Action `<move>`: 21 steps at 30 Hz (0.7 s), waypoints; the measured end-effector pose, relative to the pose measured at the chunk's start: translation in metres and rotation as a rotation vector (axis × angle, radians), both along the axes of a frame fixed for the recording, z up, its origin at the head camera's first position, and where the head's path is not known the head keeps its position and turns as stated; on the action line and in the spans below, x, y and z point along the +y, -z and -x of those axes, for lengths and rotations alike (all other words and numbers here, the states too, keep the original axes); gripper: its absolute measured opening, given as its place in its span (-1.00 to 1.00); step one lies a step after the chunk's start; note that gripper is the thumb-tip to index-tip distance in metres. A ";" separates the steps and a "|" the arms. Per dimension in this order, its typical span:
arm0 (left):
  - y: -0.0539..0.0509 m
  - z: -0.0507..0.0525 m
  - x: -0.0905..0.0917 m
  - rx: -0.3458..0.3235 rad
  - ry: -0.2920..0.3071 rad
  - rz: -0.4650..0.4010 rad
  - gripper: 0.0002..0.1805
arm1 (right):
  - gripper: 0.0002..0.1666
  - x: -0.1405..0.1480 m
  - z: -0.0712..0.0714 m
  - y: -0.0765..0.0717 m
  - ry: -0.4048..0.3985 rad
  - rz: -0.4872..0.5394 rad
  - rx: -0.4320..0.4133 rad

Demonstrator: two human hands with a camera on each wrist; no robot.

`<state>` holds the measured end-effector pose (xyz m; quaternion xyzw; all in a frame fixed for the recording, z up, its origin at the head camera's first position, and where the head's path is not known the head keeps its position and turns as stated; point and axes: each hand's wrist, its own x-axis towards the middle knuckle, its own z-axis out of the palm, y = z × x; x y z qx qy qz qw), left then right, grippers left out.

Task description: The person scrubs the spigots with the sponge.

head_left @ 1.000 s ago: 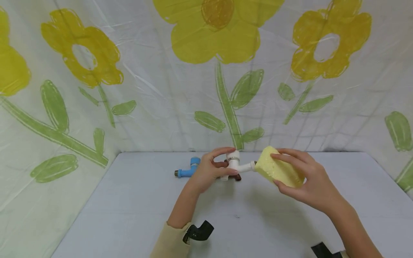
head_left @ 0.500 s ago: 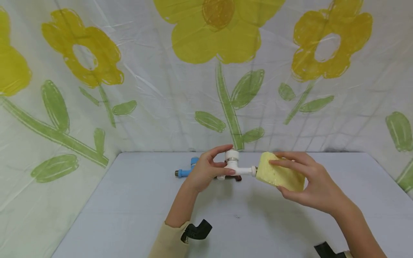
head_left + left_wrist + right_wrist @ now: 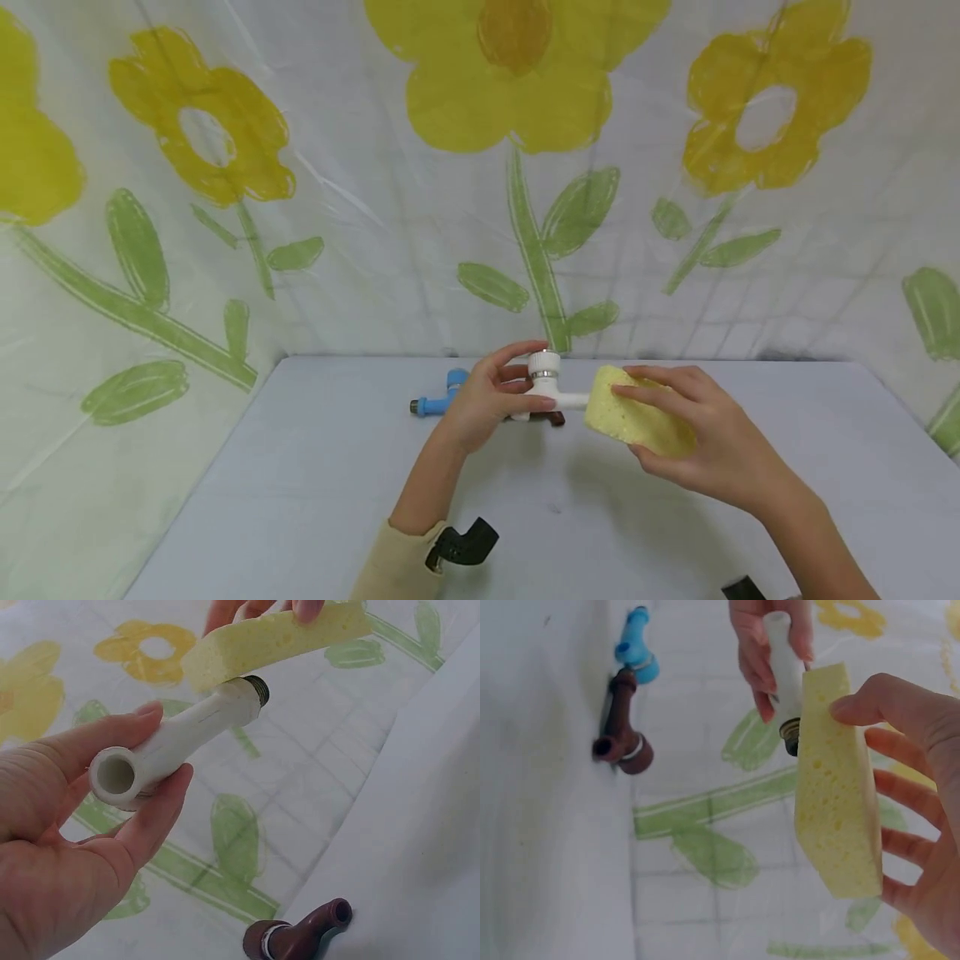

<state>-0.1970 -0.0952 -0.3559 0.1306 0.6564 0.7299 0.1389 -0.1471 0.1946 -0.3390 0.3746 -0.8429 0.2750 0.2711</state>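
A whitish, plastic-looking sheet (image 3: 360,267) with soft creases hangs behind, printed with big rounded yellow flowers (image 3: 465,100) and green stems and leaves (image 3: 577,212). In front stretches a smooth, pale, flat table (image 3: 300,500).

Above the table, a person's right hand (image 3: 705,433) holds a sponge, its thumb on one face and its fingers spread along the other. The left hand (image 3: 483,404) pinches a white tap between thumb and fingers.

The sponge (image 3: 622,423) is a thick, pale yellow block, pitted with small holes; it is tilted and appears to touch the tap's pipe near its end.

The white tap (image 3: 546,392) is smooth and plastic-looking: a round hollow opening, a straight pipe, and a ribbed cap above a shiny ring.

Near the table's back edge lie a similarly shaped glossy blue tap (image 3: 438,406) and a dark brown tap (image 3: 619,724) with a pale ring.

Smallest is the white tap's dark, ridged screw thread (image 3: 259,690), just beside the sponge.
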 end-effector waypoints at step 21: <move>0.012 0.009 0.011 -0.015 -0.004 -0.227 -0.58 | -0.17 -0.018 0.014 0.001 0.033 -0.068 0.036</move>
